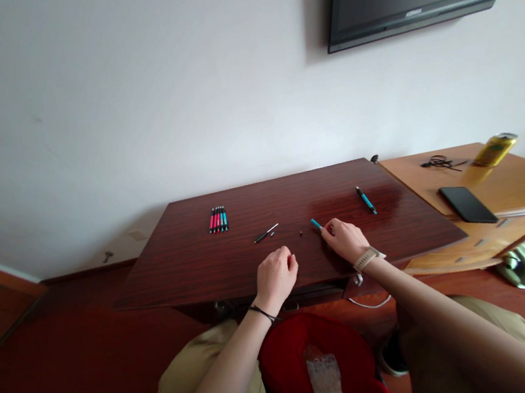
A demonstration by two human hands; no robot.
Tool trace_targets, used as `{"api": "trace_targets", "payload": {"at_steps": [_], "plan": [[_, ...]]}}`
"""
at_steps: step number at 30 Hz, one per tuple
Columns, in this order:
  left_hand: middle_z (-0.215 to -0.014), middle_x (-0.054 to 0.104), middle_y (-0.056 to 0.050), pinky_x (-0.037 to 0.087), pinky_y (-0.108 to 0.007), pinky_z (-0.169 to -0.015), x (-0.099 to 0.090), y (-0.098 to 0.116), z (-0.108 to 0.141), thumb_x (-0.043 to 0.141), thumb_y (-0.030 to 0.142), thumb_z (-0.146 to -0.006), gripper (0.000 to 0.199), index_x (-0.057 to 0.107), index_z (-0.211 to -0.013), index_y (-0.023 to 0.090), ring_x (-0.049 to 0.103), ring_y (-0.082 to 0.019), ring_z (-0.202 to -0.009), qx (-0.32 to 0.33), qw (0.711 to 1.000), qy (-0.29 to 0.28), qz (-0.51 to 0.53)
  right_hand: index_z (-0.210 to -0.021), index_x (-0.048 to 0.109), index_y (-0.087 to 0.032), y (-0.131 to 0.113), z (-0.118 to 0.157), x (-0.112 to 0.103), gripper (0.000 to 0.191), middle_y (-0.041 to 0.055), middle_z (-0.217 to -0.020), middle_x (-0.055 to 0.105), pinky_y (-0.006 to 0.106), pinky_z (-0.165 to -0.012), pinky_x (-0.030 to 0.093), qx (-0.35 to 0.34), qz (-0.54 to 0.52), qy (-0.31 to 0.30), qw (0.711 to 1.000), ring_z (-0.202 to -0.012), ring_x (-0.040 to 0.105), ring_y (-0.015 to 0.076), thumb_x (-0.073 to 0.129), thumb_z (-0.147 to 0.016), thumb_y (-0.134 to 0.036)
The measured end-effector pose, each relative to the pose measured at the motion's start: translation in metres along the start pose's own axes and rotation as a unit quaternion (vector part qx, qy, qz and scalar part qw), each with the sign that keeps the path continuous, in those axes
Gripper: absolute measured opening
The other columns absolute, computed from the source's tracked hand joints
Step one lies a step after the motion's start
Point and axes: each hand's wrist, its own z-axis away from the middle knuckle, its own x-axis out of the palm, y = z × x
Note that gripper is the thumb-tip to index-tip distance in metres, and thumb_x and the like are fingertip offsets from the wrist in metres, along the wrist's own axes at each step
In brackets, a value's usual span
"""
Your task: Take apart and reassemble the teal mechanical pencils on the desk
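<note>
1. Right hand (348, 240): rests on the dark red-brown wooden table (194, 269), fingers curled together, their tips pinching the near end of a short teal plastic pen barrel (317, 223). The barrel pokes out up and to the left of the fingertips and lies flat on the wood. A pale wristband sits on this wrist.
2. Left hand (278, 275): loosely closed into a soft fist, knuckles up, near the table's front edge. Whether anything lies inside it cannot be told. A thin black band circles the wrist.
3. Small dark part (301, 234): a tiny piece on the table, just left of the teal barrel, between the two hands and beyond them.
4. Thin black-and-silver pen refill (265, 233): lies slanted on the table beyond the left hand, apart from its fingers.
5. Whole teal pen with black tip (366, 199): lies beyond the right hand, to its right, well clear of the fingers.
6. Row of pink and teal pens (218, 219): laid side by side, touching, at the far left of the table.
7. Light wooden side table (519, 185): just right of the dark table, bearing a black phone (468, 204) and a yellow can (495, 149).
</note>
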Motion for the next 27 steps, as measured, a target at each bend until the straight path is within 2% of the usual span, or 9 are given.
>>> {"api": "trace_targets", "payload": {"at_steps": [3, 6, 10, 13, 20, 24, 27], "plan": [[-0.094, 0.073, -0.004, 0.045, -0.028, -0.080, -0.001, 0.000, -0.001, 0.051, 0.031, -0.109, 0.021, 0.063, -0.094, 0.024, 0.066, -0.017, -0.090, -0.009, 0.998, 0.015, 0.059, -0.102, 0.073, -0.020, 0.000, -0.001, -0.008, 0.035, 0.0114, -0.103, 0.082, 0.031, -0.076, 0.041, -0.012, -0.064, 0.000, 0.998, -0.096, 0.076, 0.0264, 0.055, -0.112, -0.048], [-0.099, 0.075, -0.003, 0.051, -0.026, -0.086, -0.002, 0.003, -0.005, 0.048, 0.039, -0.111, 0.025, 0.066, -0.102, 0.024, 0.069, -0.015, -0.092, -0.013, 0.990, 0.026, 0.135, -0.105, 0.073, -0.022, -0.010, 0.009, -0.009, 0.038, 0.0070, -0.100, 0.081, 0.028, -0.077, 0.045, -0.051, -0.123, 0.003, 0.991, -0.090, 0.074, 0.0209, 0.052, -0.112, -0.053], [-0.118, 0.080, -0.003, 0.057, -0.025, -0.097, -0.002, 0.006, -0.010, 0.048, 0.049, -0.113, 0.030, 0.068, -0.118, 0.026, 0.075, -0.014, -0.105, -0.011, 0.973, 0.030, 0.230, -0.101, 0.068, -0.024, -0.031, 0.030, -0.002, 0.033, 0.0045, -0.085, 0.076, 0.029, -0.072, 0.040, -0.126, -0.184, 0.013, 0.975, -0.075, 0.068, 0.0200, 0.055, -0.108, -0.053], [-0.116, 0.080, -0.005, 0.056, -0.026, -0.097, 0.001, 0.007, -0.014, 0.049, 0.051, -0.112, 0.033, 0.067, -0.114, 0.024, 0.076, -0.016, -0.105, -0.020, 0.963, 0.042, 0.264, -0.103, 0.066, -0.025, -0.044, 0.040, 0.006, 0.028, 0.0044, -0.084, 0.075, 0.029, -0.072, 0.038, -0.161, -0.174, -0.009, 0.971, -0.074, 0.067, 0.0202, 0.055, -0.107, -0.049], [-0.092, 0.072, -0.001, 0.049, -0.020, -0.079, 0.004, 0.005, -0.020, 0.042, 0.056, -0.113, 0.043, 0.059, -0.094, 0.021, 0.068, -0.012, -0.084, -0.027, 0.962, 0.065, 0.265, -0.104, 0.067, -0.023, -0.054, 0.042, 0.014, 0.034, 0.0043, -0.088, 0.075, 0.030, -0.075, 0.039, -0.188, -0.206, -0.053, 0.959, -0.077, 0.066, 0.0196, 0.053, -0.108, -0.054], [-0.093, 0.076, -0.001, 0.050, -0.021, -0.080, 0.001, 0.001, -0.019, 0.035, 0.051, -0.116, 0.039, 0.057, -0.100, 0.023, 0.073, -0.012, -0.084, -0.022, 0.971, 0.065, 0.227, -0.101, 0.072, -0.022, -0.046, 0.035, 0.013, 0.040, 0.0051, -0.098, 0.077, 0.032, -0.086, 0.044, -0.163, -0.299, -0.083, 0.937, -0.090, 0.068, 0.0207, 0.044, -0.109, -0.050], [-0.097, 0.077, -0.002, 0.050, -0.022, -0.079, -0.001, -0.002, -0.015, 0.036, 0.048, -0.116, 0.035, 0.061, -0.108, 0.024, 0.075, -0.013, -0.082, 0.006, 0.984, 0.046, 0.173, -0.102, 0.075, -0.022, -0.039, 0.029, 0.012, 0.039, 0.0051, -0.100, 0.076, 0.034, -0.091, 0.045, -0.141, -0.344, -0.083, 0.925, -0.093, 0.065, 0.0211, 0.044, -0.104, -0.044]]}}
